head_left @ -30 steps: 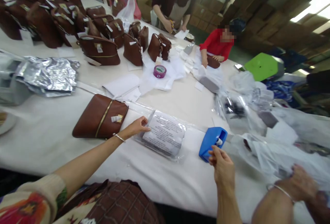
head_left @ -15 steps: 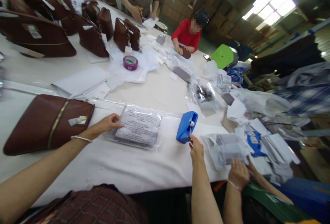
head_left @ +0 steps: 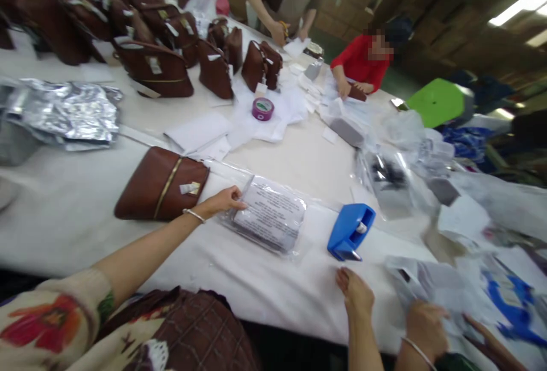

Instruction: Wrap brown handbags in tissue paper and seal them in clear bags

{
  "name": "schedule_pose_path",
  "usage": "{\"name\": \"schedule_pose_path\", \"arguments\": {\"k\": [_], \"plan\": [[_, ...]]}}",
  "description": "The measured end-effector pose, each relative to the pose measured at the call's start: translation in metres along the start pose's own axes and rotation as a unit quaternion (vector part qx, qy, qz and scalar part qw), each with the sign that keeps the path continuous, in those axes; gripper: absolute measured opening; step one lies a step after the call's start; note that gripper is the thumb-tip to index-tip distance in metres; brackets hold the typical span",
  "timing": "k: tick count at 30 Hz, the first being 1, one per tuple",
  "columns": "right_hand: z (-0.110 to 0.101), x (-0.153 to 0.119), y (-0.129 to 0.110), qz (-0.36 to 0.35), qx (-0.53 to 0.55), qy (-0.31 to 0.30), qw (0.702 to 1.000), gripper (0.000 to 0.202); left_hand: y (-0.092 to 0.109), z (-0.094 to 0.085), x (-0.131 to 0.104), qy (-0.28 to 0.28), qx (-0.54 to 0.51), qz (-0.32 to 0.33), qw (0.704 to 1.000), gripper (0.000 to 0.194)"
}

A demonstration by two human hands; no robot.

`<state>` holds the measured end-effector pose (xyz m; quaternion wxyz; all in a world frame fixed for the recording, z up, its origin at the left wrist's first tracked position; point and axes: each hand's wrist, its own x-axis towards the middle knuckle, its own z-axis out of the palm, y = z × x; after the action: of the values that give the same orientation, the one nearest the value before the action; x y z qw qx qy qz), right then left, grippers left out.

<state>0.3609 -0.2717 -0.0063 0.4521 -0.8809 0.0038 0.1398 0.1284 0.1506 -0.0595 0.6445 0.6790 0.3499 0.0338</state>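
My left hand point(head_left: 233, 199) is closed on the left edge of a clear plastic bag point(head_left: 294, 254), pinching it between thumb and fingers. Inside the bag lies a flat grey packet point(head_left: 273, 211) with dark printed text. A blue tape dispenser point(head_left: 348, 231) stands on the table to the right of the bag. Just in front of it is my right hand point(head_left: 355, 291), apart from it, with fingers curled together; whatever is between the fingertips is too small to make out. Left of my left hand lies a brown handbag point(head_left: 160, 186) with a gold zip and a tag.
At right, a co-worker's hands point(head_left: 427, 325) handle a wrapped grey packet point(head_left: 448, 282). Several brown bags point(head_left: 154, 69) stand at the back left, near silver foil packaging point(head_left: 72, 114). A purple tape roll point(head_left: 262, 109) lies mid-table. Two people work across the table.
My right hand has come away from the tape dispenser, back towards me. My left hand keeps its hold on the plastic bag. The view has swung left, bringing the silver foil packaging into sight.
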Motion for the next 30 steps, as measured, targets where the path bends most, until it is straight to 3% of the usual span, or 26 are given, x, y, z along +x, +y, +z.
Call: {"name": "schedule_pose_path", "arguments": {"k": [2, 4, 5, 7, 9, 11, 12, 13, 15, 17, 19, 23, 30], "plan": [[0.022, -0.014, -0.014, 0.030, 0.020, -0.016, 0.999, 0.046, -0.003, 0.000, 0.000, 0.001, -0.006, -0.004, 1.000, 0.052], [0.035, -0.030, -0.050, 0.034, 0.013, -0.060, 0.998, 0.053, -0.005, 0.001, 0.000, 0.002, -0.013, -0.007, 1.000, 0.051], [0.042, -0.041, -0.075, 0.031, 0.001, -0.102, 0.994, 0.054, -0.006, 0.002, 0.000, 0.003, -0.016, -0.007, 1.000, 0.051], [0.064, -0.071, -0.134, -0.030, -0.065, -0.263, 0.962, 0.041, -0.007, 0.003, 0.000, 0.004, -0.019, -0.008, 1.000, 0.050], [0.098, -0.109, -0.189, -0.068, -0.103, -0.460, 0.879, 0.026, -0.007, 0.005, -0.002, 0.004, -0.019, -0.009, 1.000, 0.049], [0.139, -0.142, -0.227, -0.055, -0.142, -0.625, 0.765, 0.015, -0.007, 0.005, -0.004, 0.003, -0.018, -0.007, 1.000, 0.048], [0.160, -0.153, -0.238, -0.053, -0.176, -0.689, 0.701, 0.010, -0.006, 0.006, -0.005, 0.004, -0.017, -0.006, 1.000, 0.047], [0.179, -0.158, -0.245, -0.080, -0.230, -0.713, 0.657, 0.008, -0.006, 0.006, -0.006, 0.005, -0.016, -0.005, 1.000, 0.047], [0.214, -0.150, -0.247, -0.196, -0.382, -0.657, 0.620, 0.008, -0.005, 0.007, -0.007, 0.011, -0.013, -0.004, 1.000, 0.046], [0.239, -0.126, -0.245, -0.300, -0.505, -0.533, 0.608, 0.011, -0.004, 0.008, -0.008, 0.018, -0.006, -0.005, 1.000, 0.045], [0.258, -0.096, -0.243, -0.339, -0.569, -0.457, 0.594, 0.014, -0.003, 0.009, -0.009, 0.024, 0.003, -0.006, 1.000, 0.044], [0.277, -0.063, -0.241, -0.371, -0.623, -0.424, 0.543, 0.012, -0.001, 0.011, -0.012, 0.043, 0.029, -0.019, 0.998, 0.041], [0.288, -0.068, -0.240, -0.450, -0.652, -0.401, 0.460, 0.009, -0.001, 0.015, -0.015, 0.062, 0.060, -0.022, 0.996, 0.041]]}}
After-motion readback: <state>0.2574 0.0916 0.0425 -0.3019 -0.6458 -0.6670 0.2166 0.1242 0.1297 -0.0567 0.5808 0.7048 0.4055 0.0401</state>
